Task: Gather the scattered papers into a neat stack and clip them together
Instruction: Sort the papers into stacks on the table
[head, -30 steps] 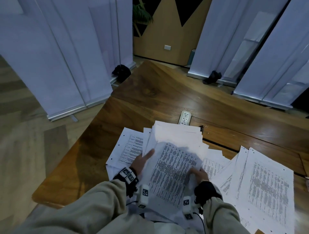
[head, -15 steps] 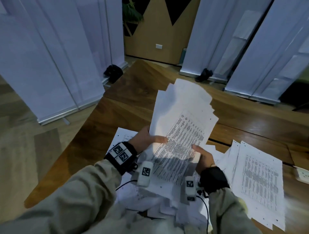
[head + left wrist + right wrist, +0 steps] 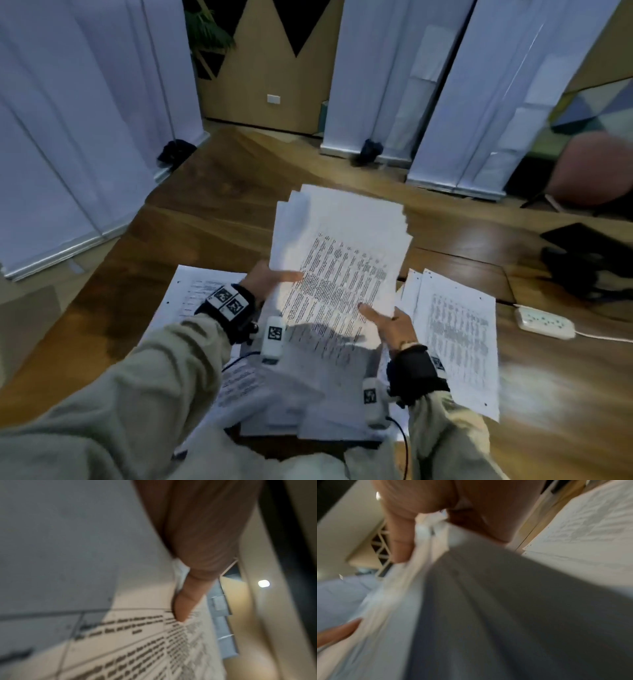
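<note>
A thick bundle of printed white papers [image 3: 342, 260] is held up off the wooden table [image 3: 205, 219], tilted away from me, its far edges uneven. My left hand [image 3: 270, 281] grips its left edge, thumb across the printed top sheet [image 3: 137, 635]. My right hand [image 3: 390, 322] grips the lower right edge, thumb on top and fingers underneath; the right wrist view shows the bundle [image 3: 488, 601] pinched from below. More loose sheets lie on the table: a pile at the right [image 3: 459, 329], some at the left [image 3: 191, 291] and some under my forearms [image 3: 301, 404]. No clip is visible.
A white power strip [image 3: 544, 322] with a cord lies on the table at the right. A black object [image 3: 582, 260] sits at the far right edge. White roll-up banners [image 3: 68, 137] stand around the table's far sides.
Both hands lifted the bundle from flat on the table and tipped it up. Over the last half second it has stayed raised, while the view turned to the right.
</note>
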Available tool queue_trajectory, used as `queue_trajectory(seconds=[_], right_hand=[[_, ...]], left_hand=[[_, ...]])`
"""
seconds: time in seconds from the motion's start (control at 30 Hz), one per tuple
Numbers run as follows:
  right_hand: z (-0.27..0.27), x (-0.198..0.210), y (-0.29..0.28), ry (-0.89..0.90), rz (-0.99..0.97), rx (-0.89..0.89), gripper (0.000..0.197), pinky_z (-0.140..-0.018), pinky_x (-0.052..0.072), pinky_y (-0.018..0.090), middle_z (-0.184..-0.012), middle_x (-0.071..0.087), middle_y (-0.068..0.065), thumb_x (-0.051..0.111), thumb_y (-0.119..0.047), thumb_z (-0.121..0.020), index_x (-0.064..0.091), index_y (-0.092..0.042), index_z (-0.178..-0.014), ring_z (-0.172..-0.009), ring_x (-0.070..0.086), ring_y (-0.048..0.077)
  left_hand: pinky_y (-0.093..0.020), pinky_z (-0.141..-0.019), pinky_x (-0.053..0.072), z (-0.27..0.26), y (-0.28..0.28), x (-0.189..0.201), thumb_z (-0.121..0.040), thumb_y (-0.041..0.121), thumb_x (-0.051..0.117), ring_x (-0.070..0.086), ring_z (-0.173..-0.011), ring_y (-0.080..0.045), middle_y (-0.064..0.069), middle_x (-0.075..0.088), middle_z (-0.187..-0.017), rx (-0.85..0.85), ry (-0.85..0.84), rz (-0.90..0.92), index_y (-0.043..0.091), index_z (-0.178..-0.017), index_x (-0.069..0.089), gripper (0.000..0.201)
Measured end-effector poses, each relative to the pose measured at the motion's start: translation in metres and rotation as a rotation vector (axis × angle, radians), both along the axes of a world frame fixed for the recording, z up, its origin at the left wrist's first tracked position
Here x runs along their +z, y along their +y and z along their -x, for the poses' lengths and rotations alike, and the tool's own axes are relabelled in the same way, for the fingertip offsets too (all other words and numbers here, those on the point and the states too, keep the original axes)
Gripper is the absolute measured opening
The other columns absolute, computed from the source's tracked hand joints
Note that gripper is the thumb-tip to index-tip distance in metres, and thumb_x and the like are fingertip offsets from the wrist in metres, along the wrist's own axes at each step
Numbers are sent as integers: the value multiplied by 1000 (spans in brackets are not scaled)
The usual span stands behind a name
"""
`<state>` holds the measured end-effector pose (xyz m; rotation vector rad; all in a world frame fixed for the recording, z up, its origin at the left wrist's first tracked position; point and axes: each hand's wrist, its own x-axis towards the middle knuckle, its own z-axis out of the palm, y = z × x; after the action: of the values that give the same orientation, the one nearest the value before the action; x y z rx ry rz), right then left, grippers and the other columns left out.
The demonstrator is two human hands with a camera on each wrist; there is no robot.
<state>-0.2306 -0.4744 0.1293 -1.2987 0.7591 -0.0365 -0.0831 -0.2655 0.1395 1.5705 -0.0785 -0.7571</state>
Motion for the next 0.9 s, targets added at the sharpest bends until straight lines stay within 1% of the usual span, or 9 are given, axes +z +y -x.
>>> queue_trajectory(seconds=[0.1,0.17,0.23,0.37,0.43,0.53,0.6,0.73,0.9], right_hand=[[9,-64,-1,185,192,92,87,-90,53,36,-128,60,18,86,-37,-62,46,-2,-132,-120,57,32],[12,-147,-12,276,235,195,124,-99,47,45,-136,54,14,84,-66,-36,41,-9,-137,-124,53,32],[11,-162,4,333,232,256,131,-102,44,47,-137,51,11,82,-69,-31,37,-11,-139,-123,51,31],[3,-126,36,344,159,251,85,-98,47,46,-124,60,12,79,-23,-65,38,-12,-138,-109,59,30],[-8,-122,34,306,144,199,77,-91,51,41,-113,66,12,84,-26,-63,49,-7,-129,-97,64,26],[-21,-120,28,314,189,160,86,-94,49,43,-119,64,15,87,-41,-57,53,-3,-126,-105,62,31],[-26,-120,26,379,281,246,66,-88,50,39,-113,65,14,80,-30,-70,54,-5,-126,-101,63,29],[-33,-123,22,466,291,312,46,-69,51,26,-103,66,14,62,-6,-77,54,-4,-122,-85,64,25],[-39,-68,8,187,317,121,15,-50,41,25,-64,54,7,65,-1,-66,55,-4,-77,-50,49,12]], left_hand=[[-33,-85,46,25,3,-65,-76,29,78,59,-94,-25,-5,67,-108,20,152,-257,12,-113,64,43],[-40,-99,43,37,10,-114,-69,33,82,57,-111,-31,-10,61,-126,46,245,-315,8,-115,63,56],[-40,-104,38,42,13,-132,-81,23,73,50,-126,-34,-11,54,-136,68,276,-323,2,-118,64,44],[-36,-98,41,46,15,-107,-88,16,63,59,-110,-17,2,63,-109,12,405,-236,3,-111,66,26],[-33,-82,48,31,19,-100,-86,18,65,67,-88,-20,-1,71,-97,-1,423,-166,9,-98,68,15],[-45,-93,52,-3,28,-131,-67,40,84,66,-98,-33,-14,70,-112,47,328,-305,9,-110,69,55],[-48,-96,50,-20,30,-160,-75,28,78,63,-106,-36,-16,66,-120,31,250,-395,7,-122,62,54],[-45,-92,51,-15,18,-146,-82,10,61,60,-106,-36,-21,62,-119,-125,191,-512,-1,-124,55,44],[-37,-83,42,-9,8,-85,-74,20,59,54,-94,-26,-10,59,-98,112,0,-276,2,-101,56,33]])
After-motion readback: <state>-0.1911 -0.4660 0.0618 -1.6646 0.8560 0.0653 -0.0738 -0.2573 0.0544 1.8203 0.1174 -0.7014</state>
